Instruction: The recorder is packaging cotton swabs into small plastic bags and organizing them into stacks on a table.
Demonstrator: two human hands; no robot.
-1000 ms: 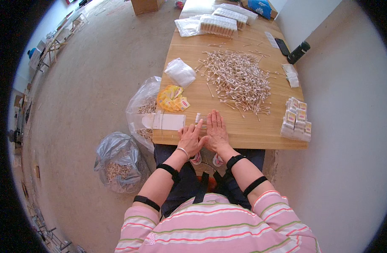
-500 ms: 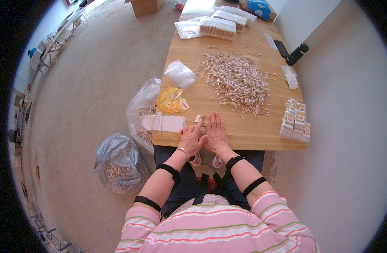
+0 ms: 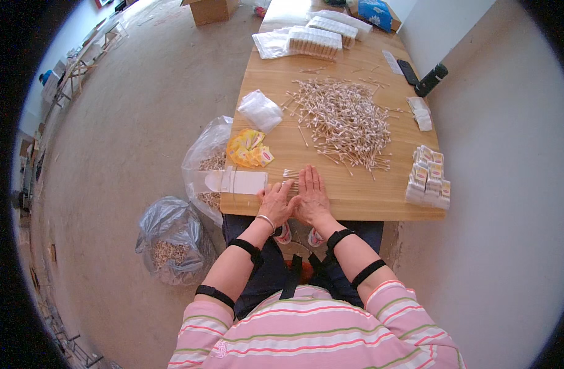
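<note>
A short row of cotton swabs (image 3: 290, 173) lies side by side near the table's front edge, its right part under my right hand (image 3: 313, 198). That hand lies flat with its fingers stretched forward. My left hand (image 3: 277, 201) rests at the row's near left side, fingers slightly bent and apart, its index finger touching the swabs. Both thumbs meet between the hands. Left of them is a white card strip (image 3: 251, 182) in clear plastic. Just beyond it sits a pile of small yellow labels (image 3: 250, 149). A big heap of loose swabs (image 3: 346, 120) spreads farther back.
Packed swab bundles (image 3: 426, 178) stand at the right edge, others (image 3: 314, 42) at the back. Clear bags (image 3: 260, 111) lie at the left. A dark bottle (image 3: 431, 80) and phone (image 3: 409, 72) are by the wall. Plastic sacks of swabs (image 3: 174, 240) stand on the floor.
My left index finger has drawn back slightly toward me along the row. The right hand stays flat in nearly the same place. The whole view has shifted slightly.
</note>
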